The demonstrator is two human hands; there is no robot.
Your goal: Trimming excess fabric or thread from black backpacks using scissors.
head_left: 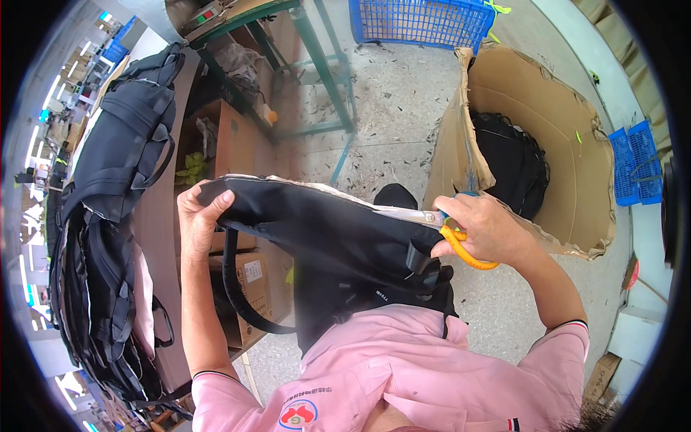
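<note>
Scissors (453,234) clenched in right hand (486,227) fingers; left hand (198,216) fingers grip black bag (324,230) edge.

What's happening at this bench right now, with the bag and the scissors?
A person in a pink shirt holds a black backpack up in front of them. The left hand grips its left end, while the right hand works orange-handled scissors along its upper edge. A stack of black backpacks lies on the table at left. A large cardboard box on the floor at right holds another black bag.
</note>
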